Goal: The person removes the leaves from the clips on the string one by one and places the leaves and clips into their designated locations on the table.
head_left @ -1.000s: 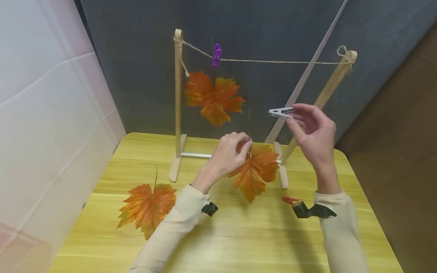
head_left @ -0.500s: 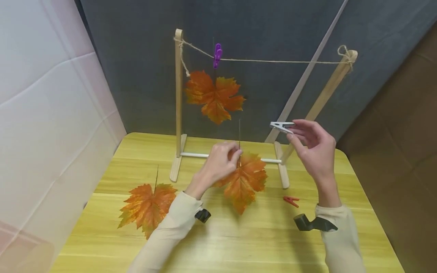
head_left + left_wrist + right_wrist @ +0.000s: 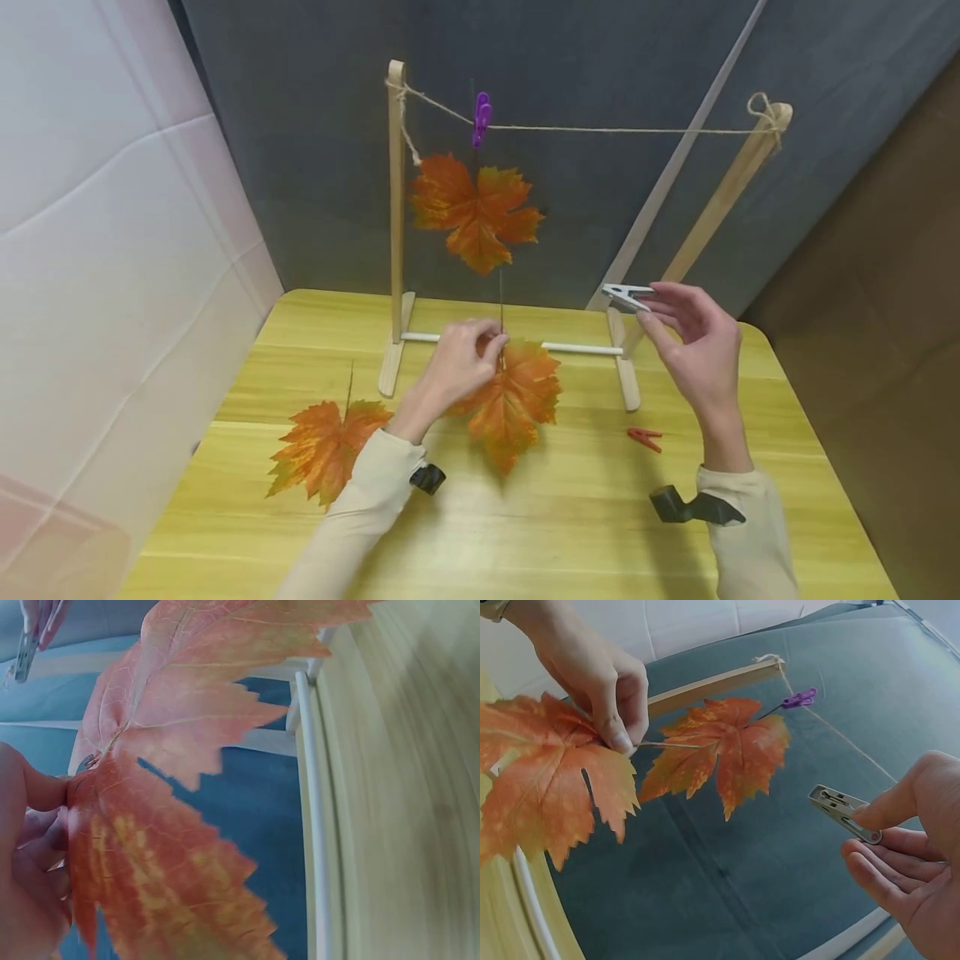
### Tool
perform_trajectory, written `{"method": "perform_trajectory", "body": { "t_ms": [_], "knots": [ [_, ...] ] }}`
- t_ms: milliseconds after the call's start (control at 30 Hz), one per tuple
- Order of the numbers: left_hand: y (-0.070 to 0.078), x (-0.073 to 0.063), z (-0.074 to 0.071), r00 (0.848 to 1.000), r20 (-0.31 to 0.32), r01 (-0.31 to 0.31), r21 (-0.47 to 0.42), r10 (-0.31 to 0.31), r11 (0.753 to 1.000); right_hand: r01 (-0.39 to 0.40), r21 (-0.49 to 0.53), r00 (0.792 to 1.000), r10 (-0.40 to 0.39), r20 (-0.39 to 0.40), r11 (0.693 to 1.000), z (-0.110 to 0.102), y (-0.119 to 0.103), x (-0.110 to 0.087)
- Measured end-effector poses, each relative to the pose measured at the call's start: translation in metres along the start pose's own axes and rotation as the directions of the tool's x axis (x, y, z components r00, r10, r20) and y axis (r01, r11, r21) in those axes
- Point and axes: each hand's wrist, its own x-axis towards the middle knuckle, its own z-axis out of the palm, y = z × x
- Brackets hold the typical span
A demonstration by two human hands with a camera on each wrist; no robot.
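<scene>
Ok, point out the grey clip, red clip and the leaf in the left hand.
Grey clip (image 3: 841,815): right wrist view, on its lower side.
Red clip (image 3: 641,435): head view, on its body.
Held leaf (image 3: 513,403): head view, middle of its blade.

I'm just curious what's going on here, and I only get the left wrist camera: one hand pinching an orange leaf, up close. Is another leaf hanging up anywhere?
Observer: Yes. In the head view a second leaf hangs below a string, its stem caught by a purple clip.
Visitor: Oh, lovely! In my top corner I can just make out other fingers with something greyish. Is that on the string too?
Observer: No. In the head view it is a grey clip pinched in the right hand, apart from the string.
</scene>
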Motion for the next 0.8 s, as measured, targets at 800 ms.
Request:
{"method": "perform_trajectory", "body": {
  "t_ms": [800],
  "knots": [
    [-0.024,-0.019,-0.002,0.993,-0.008,0.121,0.029,-0.121,0.992,-0.103,0.011,0.994,0.103,-0.035,0.995,-0.015,0.031,-0.033]
  ]
}}
